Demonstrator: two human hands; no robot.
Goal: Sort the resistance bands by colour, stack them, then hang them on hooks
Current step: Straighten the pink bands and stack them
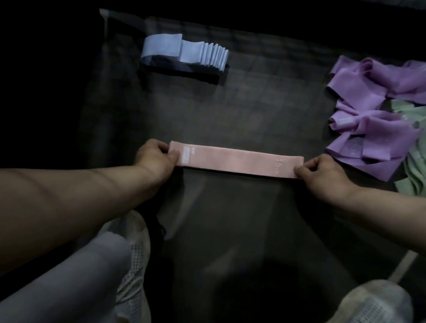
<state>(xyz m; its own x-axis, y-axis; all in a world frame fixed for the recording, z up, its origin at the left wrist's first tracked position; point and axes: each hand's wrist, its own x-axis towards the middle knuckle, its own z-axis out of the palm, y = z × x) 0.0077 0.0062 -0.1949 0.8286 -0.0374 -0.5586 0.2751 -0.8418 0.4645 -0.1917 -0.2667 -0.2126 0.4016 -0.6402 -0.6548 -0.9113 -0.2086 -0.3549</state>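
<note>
Pink resistance band (236, 162) held flat at centre, left hand (156, 157) and right hand (320, 174) each pinching one end between thumb and curled fingers; risk: uneven release lets it skew or spring toward the unsorted purple bands (368, 113) at 2 o'clock.

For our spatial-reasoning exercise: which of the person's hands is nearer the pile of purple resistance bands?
Right. The right hand pinches the pink band at the end beside the purple band pile; the left hand grips the opposite end.
</note>
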